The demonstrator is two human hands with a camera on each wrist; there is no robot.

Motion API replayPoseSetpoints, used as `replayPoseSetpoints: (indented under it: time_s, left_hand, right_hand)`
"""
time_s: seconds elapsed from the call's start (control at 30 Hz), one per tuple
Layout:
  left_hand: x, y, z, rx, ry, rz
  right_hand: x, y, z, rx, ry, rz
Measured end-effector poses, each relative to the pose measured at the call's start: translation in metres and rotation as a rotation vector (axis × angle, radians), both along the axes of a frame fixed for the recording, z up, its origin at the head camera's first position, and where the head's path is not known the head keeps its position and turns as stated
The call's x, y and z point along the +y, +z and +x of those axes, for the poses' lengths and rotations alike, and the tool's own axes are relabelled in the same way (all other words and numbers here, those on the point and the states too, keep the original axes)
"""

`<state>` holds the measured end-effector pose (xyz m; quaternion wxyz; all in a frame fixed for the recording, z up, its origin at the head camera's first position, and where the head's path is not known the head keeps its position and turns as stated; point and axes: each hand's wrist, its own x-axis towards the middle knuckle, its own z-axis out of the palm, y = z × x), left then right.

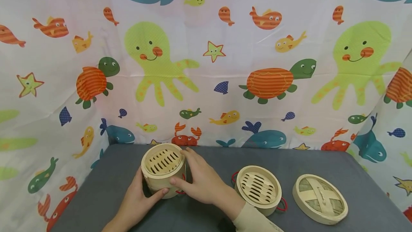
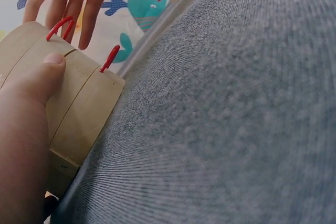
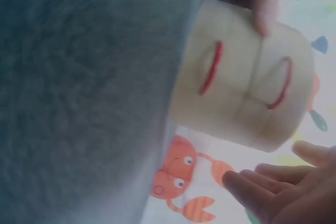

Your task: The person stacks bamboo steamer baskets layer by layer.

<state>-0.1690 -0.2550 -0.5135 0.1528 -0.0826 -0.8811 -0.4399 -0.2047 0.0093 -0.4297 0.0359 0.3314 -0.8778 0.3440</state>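
- The two-tier bamboo stack [image 1: 163, 171] sits left of centre in the lower half of the head view, roughly upright, apparently on the grey tabletop [image 1: 106, 185]; the step in hand looks like steadying its tiers so they sit true
- The left hand [image 1: 133, 199] grasps the stack from its left side, thumb [image 2: 46, 74] across the front wall; a firm but light hold is best, since thin bamboo may flex under a hard squeeze
- The right hand [image 1: 201, 180] is at the stack's right side, fingers stretched out and gripping nothing; in both wrist views they stand apart from the wall, so bring them in flat and gently, to avoid tipping the stack
- Watch the seam [image 3: 255, 66] between the tiers in the right wrist view: it should run even all round, with no step to feel
- Steer fingers clear of the upper red loop [image 3: 285, 85] and lower red loop [image 3: 212, 68], which could snag
- Mind the lower right of the head view: the sleeve [image 1: 254, 219] is near the single basket [image 1: 258, 189], with the lid [image 1: 320, 199] further right
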Motion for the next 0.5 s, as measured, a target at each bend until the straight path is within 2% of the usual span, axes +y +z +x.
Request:
replayPoseSetpoints:
  time_s: [0.13, 0.27, 0.5]
  left_hand:
    - [0.001, -0.001, -0.001, -0.006, 0.001, 0.001]
    - [0.002, 0.0, 0.0, -0.016, 0.011, 0.006]
    - [0.001, -0.001, 0.002, -0.029, 0.025, -0.002]
  right_hand:
    - [0.012, 0.008, 0.008, -0.066, -0.015, 0.033]
    - [0.026, 0.014, 0.015, -0.095, -0.035, 0.051]
    - [0.047, 0.016, 0.023, -0.09, -0.062, 0.073]
